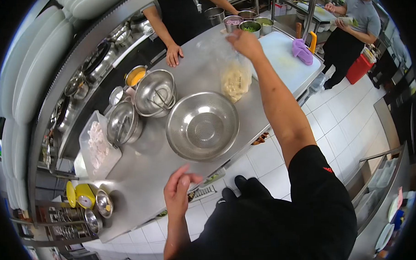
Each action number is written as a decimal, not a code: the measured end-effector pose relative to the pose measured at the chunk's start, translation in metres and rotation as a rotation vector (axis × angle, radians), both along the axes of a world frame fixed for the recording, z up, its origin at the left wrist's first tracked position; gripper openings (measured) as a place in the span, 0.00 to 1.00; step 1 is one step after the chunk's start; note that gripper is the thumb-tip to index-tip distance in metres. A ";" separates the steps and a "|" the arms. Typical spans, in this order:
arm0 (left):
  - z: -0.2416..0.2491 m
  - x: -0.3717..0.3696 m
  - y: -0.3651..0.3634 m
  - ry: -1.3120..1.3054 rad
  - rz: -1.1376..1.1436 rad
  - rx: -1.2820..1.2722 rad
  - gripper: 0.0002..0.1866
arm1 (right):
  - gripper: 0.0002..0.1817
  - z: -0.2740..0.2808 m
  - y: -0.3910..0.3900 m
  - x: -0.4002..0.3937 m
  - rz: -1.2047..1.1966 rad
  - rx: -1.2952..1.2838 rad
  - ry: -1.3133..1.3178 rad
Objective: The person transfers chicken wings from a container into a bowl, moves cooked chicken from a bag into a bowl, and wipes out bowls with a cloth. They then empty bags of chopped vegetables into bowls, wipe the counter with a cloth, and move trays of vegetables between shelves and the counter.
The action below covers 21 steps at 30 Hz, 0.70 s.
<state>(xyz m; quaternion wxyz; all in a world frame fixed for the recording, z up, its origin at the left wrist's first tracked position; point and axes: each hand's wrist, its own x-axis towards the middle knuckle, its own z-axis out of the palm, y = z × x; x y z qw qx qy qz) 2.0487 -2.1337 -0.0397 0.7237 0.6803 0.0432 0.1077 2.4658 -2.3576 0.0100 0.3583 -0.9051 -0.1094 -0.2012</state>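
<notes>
My right hand (247,45) reaches across the steel table with its fingers closed at the upper end of a clear plastic bag (236,81). Pale yellowish pieces fill the bag's lower part, which lies on the table. Just in front of me stands a wide metal colander (203,125) with nothing in it. My left hand (177,190) hovers near the table's front edge below the colander, fingers loosely apart and holding nothing. A deeper metal bowl (155,90) with a wire tool in it sits behind the colander, beside another metal bowl (124,123) holding utensils.
A white tub (98,147) of pale food stands at left, near a yellow kitchen scale (85,196). Pots of chopped vegetables (250,28) and a white cutting board (278,54) with a purple cloth (302,52) lie beyond. A co-worker's hand (173,54) rests on the table.
</notes>
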 end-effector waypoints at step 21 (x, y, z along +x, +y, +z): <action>0.071 0.310 -0.141 0.240 -0.223 1.743 0.15 | 0.27 0.003 -0.198 0.080 0.423 0.117 0.329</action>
